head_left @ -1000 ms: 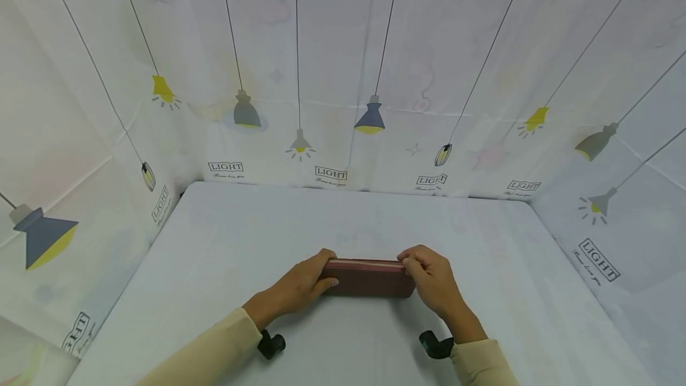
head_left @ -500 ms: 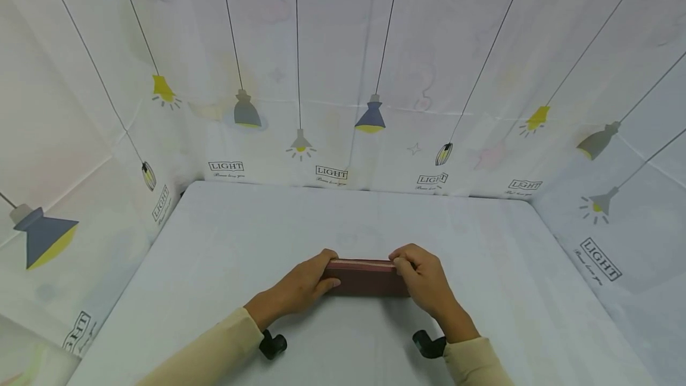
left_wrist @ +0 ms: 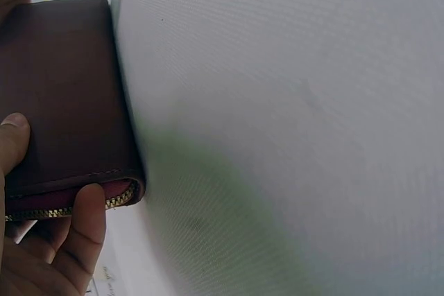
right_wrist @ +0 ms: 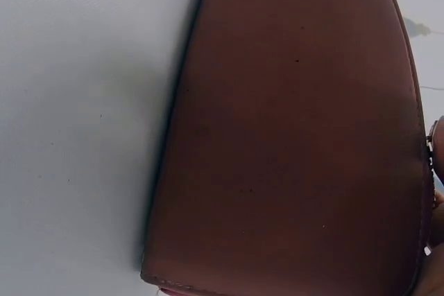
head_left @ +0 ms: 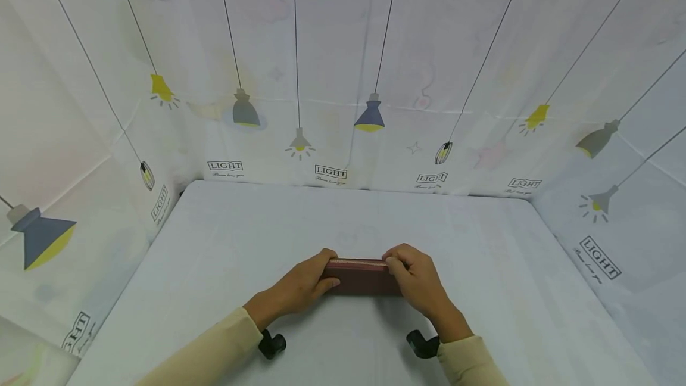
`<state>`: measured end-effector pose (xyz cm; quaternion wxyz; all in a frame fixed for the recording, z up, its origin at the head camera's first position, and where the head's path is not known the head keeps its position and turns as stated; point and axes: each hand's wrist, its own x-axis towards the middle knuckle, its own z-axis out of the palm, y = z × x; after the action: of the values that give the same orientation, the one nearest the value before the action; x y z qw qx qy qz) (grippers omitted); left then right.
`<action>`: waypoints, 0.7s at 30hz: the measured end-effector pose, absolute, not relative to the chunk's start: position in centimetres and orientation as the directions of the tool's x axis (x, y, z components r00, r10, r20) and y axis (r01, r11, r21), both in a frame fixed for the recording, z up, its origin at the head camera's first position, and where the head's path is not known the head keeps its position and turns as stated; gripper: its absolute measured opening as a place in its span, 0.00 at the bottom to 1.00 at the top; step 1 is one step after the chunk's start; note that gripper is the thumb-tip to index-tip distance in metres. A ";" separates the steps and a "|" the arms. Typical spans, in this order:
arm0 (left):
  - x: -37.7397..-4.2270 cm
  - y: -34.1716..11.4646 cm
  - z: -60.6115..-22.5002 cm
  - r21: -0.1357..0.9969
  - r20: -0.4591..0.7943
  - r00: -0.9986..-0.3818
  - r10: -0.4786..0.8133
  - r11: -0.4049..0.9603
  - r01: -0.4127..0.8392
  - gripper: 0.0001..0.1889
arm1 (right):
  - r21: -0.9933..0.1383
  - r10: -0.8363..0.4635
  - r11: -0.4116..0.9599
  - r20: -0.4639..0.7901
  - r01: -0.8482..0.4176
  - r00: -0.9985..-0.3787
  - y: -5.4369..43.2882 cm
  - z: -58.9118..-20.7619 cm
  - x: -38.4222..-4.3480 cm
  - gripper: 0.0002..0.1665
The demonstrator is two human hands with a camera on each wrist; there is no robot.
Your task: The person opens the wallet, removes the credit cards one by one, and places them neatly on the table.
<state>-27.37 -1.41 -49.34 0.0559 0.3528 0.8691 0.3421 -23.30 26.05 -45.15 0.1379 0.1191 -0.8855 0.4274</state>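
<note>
A dark brown zip-around wallet (head_left: 364,282) stands on its long edge on the white table, its metal zip (head_left: 356,262) facing up. My left hand (head_left: 302,282) grips the wallet's left end, thumb on the near face. In the left wrist view, brass teeth (left_wrist: 52,213) and a reddish inner edge show beside the fingers. With thumb and forefinger, my right hand (head_left: 420,276) pinches the zip pull at the top edge, right of the wallet's middle; the fingers mostly hide the pull. The wallet's broad brown face (right_wrist: 284,143) fills much of the right wrist view.
A white-covered table (head_left: 257,219) lies under the wallet. Pale curtains printed with hanging lamps (head_left: 370,115) enclose its back and sides. A black wrist camera (head_left: 272,345) sits below the left wrist, another black wrist camera (head_left: 423,344) below the right.
My right hand has slid left along the wallet's top edge, bringing it closer to the left hand. The left hand and the wallet have stayed in place.
</note>
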 end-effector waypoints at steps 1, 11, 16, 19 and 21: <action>-27.4 -1.4 -49.3 0.636 0.142 -0.745 0.652 0.517 0.573 0.19 | -0.721 -0.094 0.610 0.346 -0.329 -0.933 26.0 -45.1 -23.3 0.13; -27.6 -0.9 -48.6 0.501 0.255 -0.698 0.670 0.526 0.688 0.20 | -0.656 -0.167 0.658 0.350 -0.369 -0.922 26.2 -44.9 -23.0 0.12; -27.8 0.7 -47.5 0.420 0.393 -0.606 0.691 0.452 0.787 0.19 | -0.655 -0.179 0.651 0.358 -0.383 -0.916 26.2 -45.0 -22.9 0.11; -27.9 2.1 -46.7 0.363 0.453 -0.560 0.694 0.430 0.827 0.16 | -0.645 -0.184 0.652 0.374 -0.398 -0.909 26.1 -45.0 -22.9 0.11; -28.1 2.9 -46.3 0.326 0.485 -0.528 0.697 0.416 0.849 0.14 | -0.633 -0.191 0.654 0.390 -0.413 -0.901 26.0 -44.9 -23.0 0.13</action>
<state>-28.12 2.92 -46.27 -0.1383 0.4655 0.8301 0.2740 -22.95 26.03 -44.93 0.1459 0.1683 -0.8977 0.3800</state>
